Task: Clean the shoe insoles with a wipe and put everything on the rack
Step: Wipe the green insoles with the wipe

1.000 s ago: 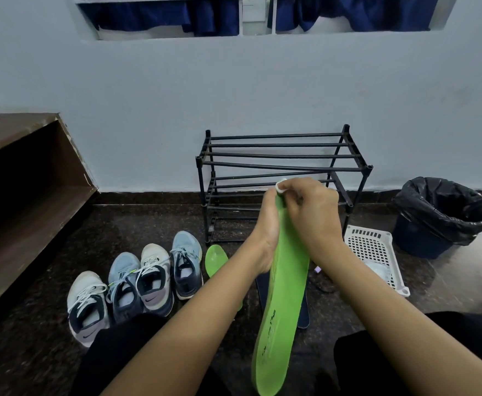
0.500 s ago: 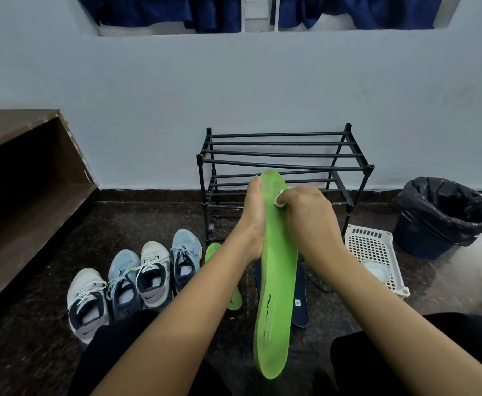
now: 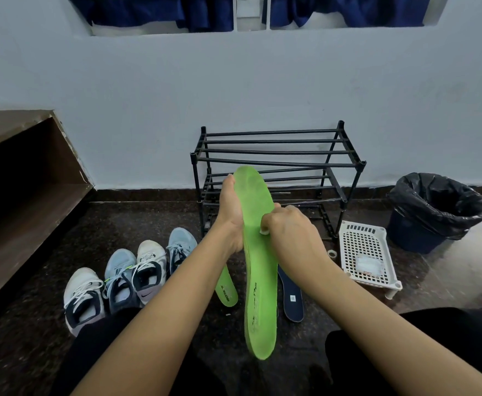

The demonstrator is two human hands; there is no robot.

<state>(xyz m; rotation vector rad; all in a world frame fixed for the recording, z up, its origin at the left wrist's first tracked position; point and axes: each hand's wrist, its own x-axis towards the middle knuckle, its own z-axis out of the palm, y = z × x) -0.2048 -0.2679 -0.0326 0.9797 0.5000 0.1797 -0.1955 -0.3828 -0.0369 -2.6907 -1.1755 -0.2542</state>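
A long green insole [image 3: 258,270] stands upright in front of me, toe end up. My left hand [image 3: 230,212] grips its left edge near the top. My right hand [image 3: 289,228] pinches a small white wipe [image 3: 264,231] and presses it against the insole's middle. Behind them stands the black metal shoe rack [image 3: 276,155], its bars bare. A second green insole [image 3: 227,290] and a dark blue insole [image 3: 292,298] lie on the floor below my arms.
Several sneakers [image 3: 137,275] line up on the dark floor at the left. A white plastic basket [image 3: 366,252] holding a wipe packet sits right of the rack, and a bin with a black liner [image 3: 434,210] stands further right. A wooden step [image 3: 19,195] runs along the left.
My right hand has slid the wipe down from the insole's toe end to its middle. The insole's top now shows above both hands.
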